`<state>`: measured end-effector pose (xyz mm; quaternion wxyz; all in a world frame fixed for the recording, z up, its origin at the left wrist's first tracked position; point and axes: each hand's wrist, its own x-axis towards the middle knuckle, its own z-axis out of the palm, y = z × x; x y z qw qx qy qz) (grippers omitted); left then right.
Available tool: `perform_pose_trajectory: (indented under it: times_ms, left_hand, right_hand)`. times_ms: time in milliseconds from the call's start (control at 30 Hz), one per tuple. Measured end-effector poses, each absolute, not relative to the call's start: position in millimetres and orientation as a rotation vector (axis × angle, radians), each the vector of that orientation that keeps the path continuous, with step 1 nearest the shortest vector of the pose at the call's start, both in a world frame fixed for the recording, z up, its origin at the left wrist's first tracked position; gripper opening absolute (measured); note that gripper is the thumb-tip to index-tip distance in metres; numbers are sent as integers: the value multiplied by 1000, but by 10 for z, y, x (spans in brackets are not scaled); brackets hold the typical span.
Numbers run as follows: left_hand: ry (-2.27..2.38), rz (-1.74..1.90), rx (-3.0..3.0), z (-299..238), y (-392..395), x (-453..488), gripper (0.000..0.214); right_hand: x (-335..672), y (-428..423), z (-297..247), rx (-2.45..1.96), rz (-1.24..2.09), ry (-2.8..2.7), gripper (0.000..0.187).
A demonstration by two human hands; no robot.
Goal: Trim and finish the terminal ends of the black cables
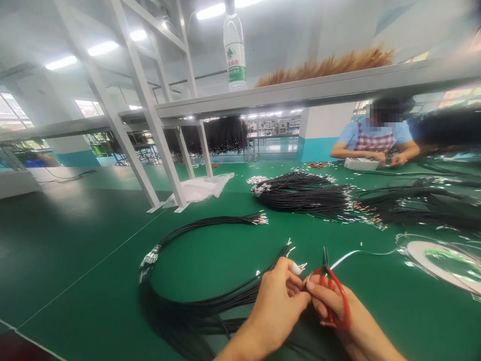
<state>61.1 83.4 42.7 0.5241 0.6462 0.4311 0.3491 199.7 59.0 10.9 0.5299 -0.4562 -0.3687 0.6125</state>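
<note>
My left hand [276, 303] is closed on black cables [225, 296] near their stripped ends. White material wraps one of its fingertips. In my right hand [336, 296] are red-handled scissors [344, 303], looped over the fingers with the dark blades pointing up and away. The fingertips of both hands meet around a dark cable end; the exact grip there is hidden. A thin white strip [347, 256] runs from beside the scissors toward a flat roll [439, 260] at the right. The cable bundle curves left to a silvery-white band [150, 256], then back to loose ends.
A larger pile of black cables [304, 195] lies beyond my hands. White shelf legs [165, 165] stand on the green table [93, 235] beside a plastic bag [205, 189]. Overhead, the shelf holds a bottle [235, 50]. A person [376, 135] sits across the table.
</note>
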Motion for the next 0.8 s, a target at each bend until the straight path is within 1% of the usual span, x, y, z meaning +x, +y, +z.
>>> perform_pose_trajectory:
  times_ms: [100,167,333,600,800]
  left_hand:
    - [915,768,1344,547,880,524,44]
    - [835,724,1254,617,899,475,50]
    - [784,760,1216,661,943,437,44]
    - [769,745,1245,666,959,497,32]
    - [855,808,1170,617,965,494,34]
  right_hand:
    - [2009,586,126,-1054,1474,-986,40]
    - [2018,577,154,-1028,1478,-1048,40]
    - [2016,565,269,-1020,1474,-1136,36]
    - [2020,564,360,-1022,1511,-1205,40]
    - [2025,556,341,-1022,1515,-1182,36]
